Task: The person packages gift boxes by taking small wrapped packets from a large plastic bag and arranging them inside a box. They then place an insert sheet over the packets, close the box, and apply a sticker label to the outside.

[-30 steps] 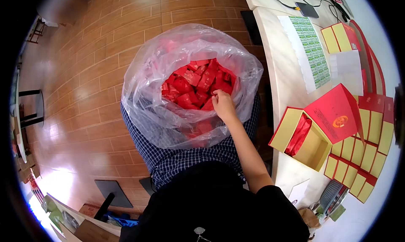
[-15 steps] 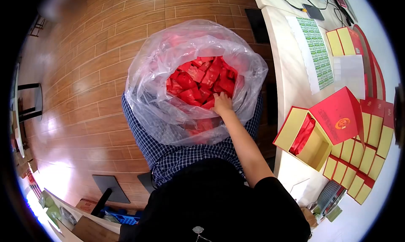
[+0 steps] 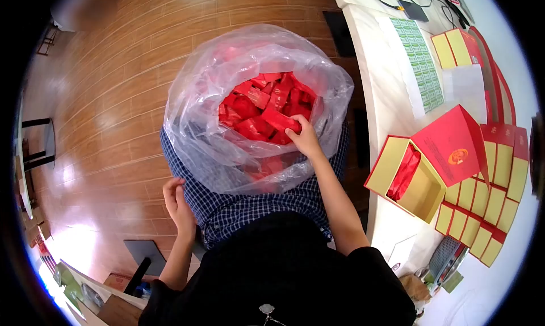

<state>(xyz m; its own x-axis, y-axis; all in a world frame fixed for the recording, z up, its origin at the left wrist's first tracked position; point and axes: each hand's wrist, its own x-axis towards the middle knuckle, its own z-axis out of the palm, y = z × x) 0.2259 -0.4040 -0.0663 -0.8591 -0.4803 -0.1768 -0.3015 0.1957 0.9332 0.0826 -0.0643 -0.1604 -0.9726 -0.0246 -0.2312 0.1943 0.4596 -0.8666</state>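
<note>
A large clear plastic bag [image 3: 198, 138] stands between my knees, its mouth rolled open around a heap of small red packets [image 3: 244, 107]. At the bag's near right side, my right hand [image 3: 304, 136] pinches one red packet [image 3: 280, 121] between thumb and fingers, just over the heap. My left hand [image 3: 179, 207] hangs beside my left thigh, holding nothing, its fingers loosely bent and apart. To the right on the table, an open red and yellow box [image 3: 423, 209] has a red packet [image 3: 406, 172] lying in its left compartment.
Stacked red and yellow boxes [image 3: 479, 204] stand behind the open box on the white table [image 3: 374, 93]. A sheet of green labels [image 3: 417, 62], a black device with cables [image 3: 413, 11] and a metal container [image 3: 445, 258] are also there. Wooden flooring [image 3: 125, 121] lies to the left.
My right hand has lifted a red packet slightly off the heap. My left hand has come into view at the lower left. The whole view has shifted a little.
</note>
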